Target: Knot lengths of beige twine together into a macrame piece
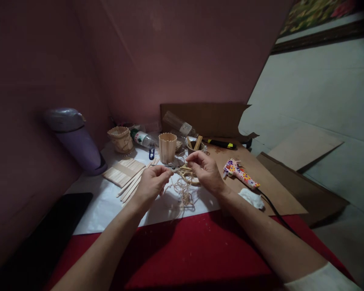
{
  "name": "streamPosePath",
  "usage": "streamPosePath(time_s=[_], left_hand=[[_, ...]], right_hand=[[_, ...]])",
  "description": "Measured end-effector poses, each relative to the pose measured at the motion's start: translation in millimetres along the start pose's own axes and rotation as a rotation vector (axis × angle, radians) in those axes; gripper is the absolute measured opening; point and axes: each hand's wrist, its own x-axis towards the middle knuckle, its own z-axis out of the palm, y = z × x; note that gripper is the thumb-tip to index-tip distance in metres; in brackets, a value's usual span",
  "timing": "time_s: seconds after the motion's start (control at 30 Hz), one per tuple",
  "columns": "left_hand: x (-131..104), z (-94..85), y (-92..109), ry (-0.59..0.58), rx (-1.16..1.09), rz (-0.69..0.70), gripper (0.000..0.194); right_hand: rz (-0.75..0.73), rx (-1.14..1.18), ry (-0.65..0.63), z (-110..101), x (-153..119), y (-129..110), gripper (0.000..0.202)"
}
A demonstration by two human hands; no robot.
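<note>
Over the white sheet, my left hand [154, 182] is closed in a pinch near the middle. My right hand [206, 171] is also pinched, a little higher and to the right. A thin strand seems to run between the fingertips, too fine to make out clearly. Below and between the hands lies a loose tangle of twine [185, 194]. Just behind them stands a cup made of wooden sticks [167, 148]. To the left, a banded bundle of craft sticks [123, 171] lies flat, with several loose sticks [132, 186] beside my left hand.
A patterned glue gun [241, 173] and white cloth [251, 198] lie right on cardboard [279, 198]. Behind are a decorated pot [120, 139], plastic bottles [142, 138], a blue clip [151, 153] and a black-yellow tool [221, 144]. A purple tumbler [79, 145] stands left.
</note>
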Motion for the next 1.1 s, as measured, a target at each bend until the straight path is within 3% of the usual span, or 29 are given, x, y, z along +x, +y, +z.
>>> streamPosePath(time_s=[0.1,0.3,0.4,0.57,0.7,0.93,1.1], left_hand=[[1,-0.3,0,0.05,-0.034,0.021,0.023],[5,-3.0,-2,0.101,-0.077,0.018,0.022],[4,-2.6,-2,0.052,-0.045,0.037,0.023],[1,-0.3,-1,-0.021,0.044,0.078,0.025],[-1,1.2,1,-0.086,0.072,0.063,0.025],[-1,1.5,1,-0.058,0.19,0.104,0.023],[-2,2.3,2,-0.101,0.224,0.088,0.024]], right_hand=[[0.04,0.142,0.013,-3,1,-1,0.009],[0.308,0.347,-0.361,-8,1,-5,0.027],[0.385,0.312,-0.388,-6,0,-6,0.033],[0.366,0.207,-0.407,-2,0,-8,0.025],[0.334,0.258,-0.388,-3,1,-8,0.021],[0.373,0.138,-0.477,-5,0,-14,0.021],[0.195,-0.027,-0.408,-3,0,-8,0.018]])
